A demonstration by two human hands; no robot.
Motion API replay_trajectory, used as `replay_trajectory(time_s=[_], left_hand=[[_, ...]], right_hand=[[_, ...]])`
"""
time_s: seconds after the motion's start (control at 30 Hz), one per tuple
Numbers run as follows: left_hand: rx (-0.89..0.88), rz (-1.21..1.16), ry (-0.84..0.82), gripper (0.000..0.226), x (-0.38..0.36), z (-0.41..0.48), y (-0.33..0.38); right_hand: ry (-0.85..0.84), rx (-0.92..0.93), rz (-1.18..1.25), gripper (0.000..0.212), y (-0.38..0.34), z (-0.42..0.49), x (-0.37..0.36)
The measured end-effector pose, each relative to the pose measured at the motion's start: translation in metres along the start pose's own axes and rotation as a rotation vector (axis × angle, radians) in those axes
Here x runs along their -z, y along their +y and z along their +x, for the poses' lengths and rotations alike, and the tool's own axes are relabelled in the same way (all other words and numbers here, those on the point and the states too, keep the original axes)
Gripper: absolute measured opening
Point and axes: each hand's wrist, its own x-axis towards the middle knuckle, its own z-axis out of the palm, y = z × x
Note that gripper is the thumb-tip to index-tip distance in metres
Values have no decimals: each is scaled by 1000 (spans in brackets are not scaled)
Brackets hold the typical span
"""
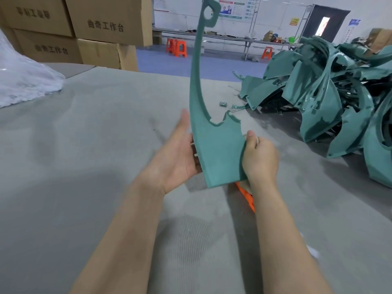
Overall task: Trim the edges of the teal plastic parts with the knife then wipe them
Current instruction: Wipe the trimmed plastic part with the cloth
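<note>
A: Hands?
B: Left hand (pixel 176 158) is lying spread against the teal part (pixel 218 149) on its left side; right hand (pixel 259 158) is gripping its right edge.
A: Where is it?
B: Standing upright over the tabletop (pixel 95 145) middle, pile of parts (pixel 331 98) along the right edge.

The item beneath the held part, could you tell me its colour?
The item under the part is orange; head view.

both bare forearms (pixel 127 230) reach forward, the left hand (pixel 178 153) spread with palm turned inward and straight fingers resting against the teal part (pixel 218 149), the right hand (pixel 259 158) just beside it, curled round the part's opposite edge, thumb upward.
</note>
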Motion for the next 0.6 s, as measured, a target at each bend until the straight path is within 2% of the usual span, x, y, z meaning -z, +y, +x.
replay_trajectory(time_s=[0.1, 0.17, 0.27, 0.4, 0.5, 0.6], left_hand=[[-98, 95, 209, 33, -14, 7, -11], [-131, 50, 336, 21, -13, 12, -13], [-166, 16, 378, 27, -12, 17, -14], [-177, -64, 419, 46, 0, 12, -5], [-192, -166, 362, 66, 14, 5, 5], [-199, -185, 399, 63, 10, 7, 4]], right_hand=[[10, 7, 108, 32, -5, -2, -1], [11, 76, 152, 35, -13, -10, -1], [-70, 333, 144, 41, -34, -39, -8], [-320, 627, 250, 40, -60, -86, -25], [-439, 728, 251, 42, -58, -94, -27], [-391, 721, 211, 45, -52, -80, -30]])
